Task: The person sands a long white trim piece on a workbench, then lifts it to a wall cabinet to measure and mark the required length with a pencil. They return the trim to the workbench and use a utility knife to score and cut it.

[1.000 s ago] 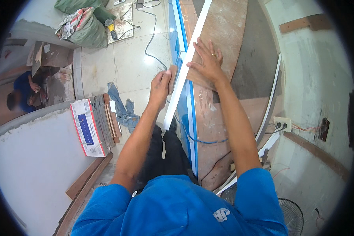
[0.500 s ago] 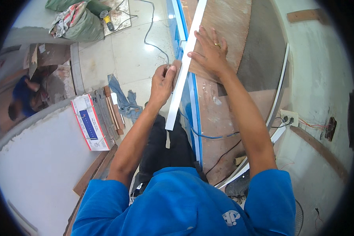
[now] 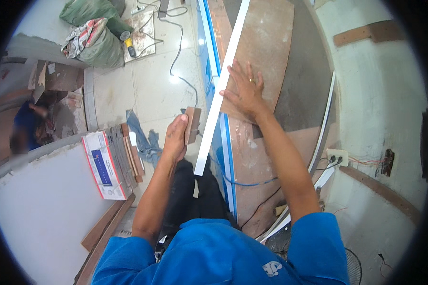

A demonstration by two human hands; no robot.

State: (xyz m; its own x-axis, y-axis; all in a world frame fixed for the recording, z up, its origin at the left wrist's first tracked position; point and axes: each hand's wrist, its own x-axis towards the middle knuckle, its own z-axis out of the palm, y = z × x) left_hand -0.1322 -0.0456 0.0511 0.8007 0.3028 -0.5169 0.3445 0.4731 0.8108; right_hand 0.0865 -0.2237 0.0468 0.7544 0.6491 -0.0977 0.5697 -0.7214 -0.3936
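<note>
A long white strip (image 3: 222, 92) slants across the edge of the bench, its near end sticking out over my legs. Resting beside it, my right hand (image 3: 246, 90) has its fingers spread over a brown board (image 3: 268, 52), with thumb and fingertips against the strip. My left hand (image 3: 177, 135) grips a small brown rectangular block (image 3: 192, 125), held to the left of the strip and apart from it. What the block's underside is like cannot be seen.
Blue-edged panels (image 3: 227, 166) run along the bench side. On the tiled floor are a black cable (image 3: 181, 45), green sacks (image 3: 100, 47), a yellow-and-black tool (image 3: 129, 45) and blue cloth (image 3: 145, 142). A taped stack of boxes (image 3: 104, 164) stands left. Another person (image 3: 26, 123) is at far left.
My left hand has drawn the block away from the strip, left and toward me. My right hand stays spread beside the strip; the whole view has shifted a little.
</note>
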